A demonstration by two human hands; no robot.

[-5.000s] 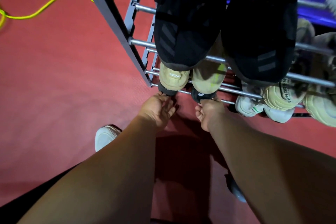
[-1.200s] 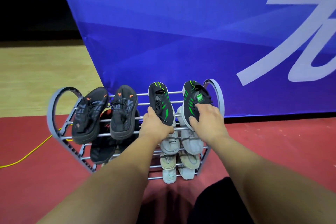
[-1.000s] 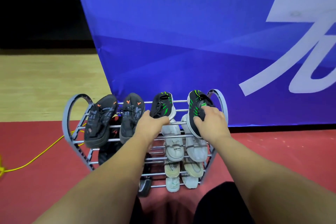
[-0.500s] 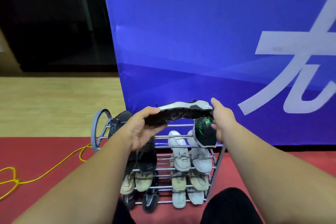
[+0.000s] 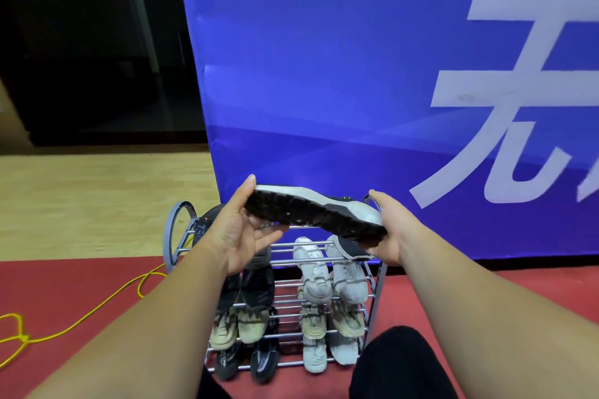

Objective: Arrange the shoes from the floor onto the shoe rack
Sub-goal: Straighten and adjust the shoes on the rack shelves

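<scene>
I hold a black shoe (image 5: 311, 217) with a white midsole level above the grey metal shoe rack (image 5: 375, 288), its dark sole turned toward me. My left hand (image 5: 238, 235) grips one end, thumb on top and fingers under the sole. My right hand (image 5: 393, 232) cups the other end. Its partner, a black shoe (image 5: 351, 249), lies on the top tier just below my right hand. White sneakers (image 5: 312, 272), beige shoes (image 5: 240, 324) and black shoes (image 5: 262, 363) fill the lower tiers.
A blue banner (image 5: 324, 74) stands right behind the rack. A yellow cable (image 5: 97, 304) trails over the red floor at the left. My knee in black trousers (image 5: 398, 363) is close to the rack's right front. Wooden floor lies beyond on the left.
Both hands were pressing the green-striped black shoes onto the top tier. One shoe has since been lifted off and turned sideways, sole toward me, and now sits slightly higher between both hands.
</scene>
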